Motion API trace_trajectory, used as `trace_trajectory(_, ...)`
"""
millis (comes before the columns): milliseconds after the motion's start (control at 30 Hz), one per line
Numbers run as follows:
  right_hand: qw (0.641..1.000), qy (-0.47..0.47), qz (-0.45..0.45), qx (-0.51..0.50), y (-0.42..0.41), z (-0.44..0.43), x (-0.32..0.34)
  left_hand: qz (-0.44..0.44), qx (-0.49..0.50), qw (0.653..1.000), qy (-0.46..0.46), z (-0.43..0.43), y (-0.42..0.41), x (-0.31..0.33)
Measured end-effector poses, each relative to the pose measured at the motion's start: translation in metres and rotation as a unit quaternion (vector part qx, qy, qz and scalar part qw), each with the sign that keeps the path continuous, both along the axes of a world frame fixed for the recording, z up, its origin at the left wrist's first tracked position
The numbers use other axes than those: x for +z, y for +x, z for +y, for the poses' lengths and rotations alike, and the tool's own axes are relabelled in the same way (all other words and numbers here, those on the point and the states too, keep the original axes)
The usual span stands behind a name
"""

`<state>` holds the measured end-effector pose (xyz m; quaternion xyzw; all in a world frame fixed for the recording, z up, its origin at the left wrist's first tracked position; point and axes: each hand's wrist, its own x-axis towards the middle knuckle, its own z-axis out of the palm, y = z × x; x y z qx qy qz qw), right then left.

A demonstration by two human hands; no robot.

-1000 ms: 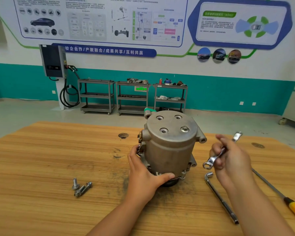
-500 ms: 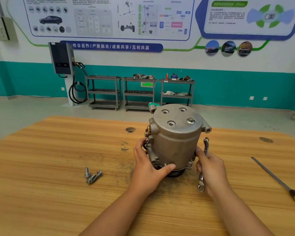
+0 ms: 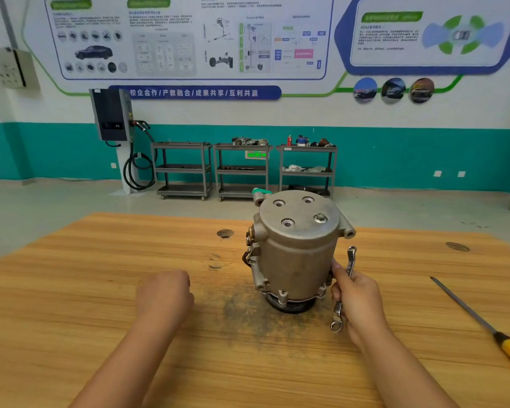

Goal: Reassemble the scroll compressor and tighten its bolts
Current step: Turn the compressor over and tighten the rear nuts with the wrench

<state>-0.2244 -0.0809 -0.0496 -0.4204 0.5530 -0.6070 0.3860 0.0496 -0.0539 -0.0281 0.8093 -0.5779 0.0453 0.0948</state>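
The grey metal scroll compressor point(image 3: 298, 251) stands upright on the wooden table point(image 3: 71, 304). Its top cover carries one bolt point(image 3: 320, 218) and three empty bolt holes. My right hand point(image 3: 358, 298) grips a small ring spanner point(image 3: 351, 258) held upright, and its fingertips touch the compressor's lower right side. My left hand point(image 3: 163, 293) hovers low over the table to the left of the compressor, knuckles up and fingers curled under. It covers the spot where the loose bolts lay, and I cannot see whether it holds any.
A long screwdriver point(image 3: 465, 309) with a yellow handle lies at the table's right edge. A dark greasy smear marks the wood in front of the compressor. Trolleys and a charging post stand by the far wall.
My left hand let go of the compressor and moved left over the loose bolts, which it now hides. My right hand stays against the compressor with the spanner.
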Motion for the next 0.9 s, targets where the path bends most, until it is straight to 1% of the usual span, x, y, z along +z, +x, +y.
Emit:
trace_trajectory(67,1.000,0.006,-0.003,0.003,-0.001,0.000,0.000,-0.072,0.018,0.996,0.042,0.002,0.000,-0.007)
trace_trajectory(133,1.000,0.007,-0.009,0.007,-0.001,0.001,0.000,-0.096,0.019,0.994,0.043,0.001,0.000,-0.012)
trace_trajectory(367,1.000,0.012,-0.012,0.008,-0.001,0.001,0.002,-0.096,0.027,0.994,0.046,-0.003,0.008,-0.014)
trace_trajectory(500,1.000,0.013,-0.005,0.011,0.000,0.001,0.001,-0.102,0.010,0.994,0.031,-0.004,0.008,-0.018)
trace_trajectory(600,1.000,0.012,-0.006,0.013,0.001,0.001,0.002,-0.069,-0.012,0.997,0.014,-0.006,0.008,-0.020)
trace_trajectory(733,1.000,0.013,-0.009,0.016,0.001,0.001,0.003,0.006,-0.070,0.997,-0.011,-0.011,0.006,-0.020)
trace_trajectory(833,1.000,0.014,-0.011,0.019,0.001,0.003,0.005,0.088,-0.108,0.990,-0.034,-0.010,0.000,-0.018)
trace_trajectory(900,1.000,0.012,-0.019,0.021,0.001,0.004,0.005,0.147,-0.131,0.978,-0.075,-0.007,-0.006,-0.013)
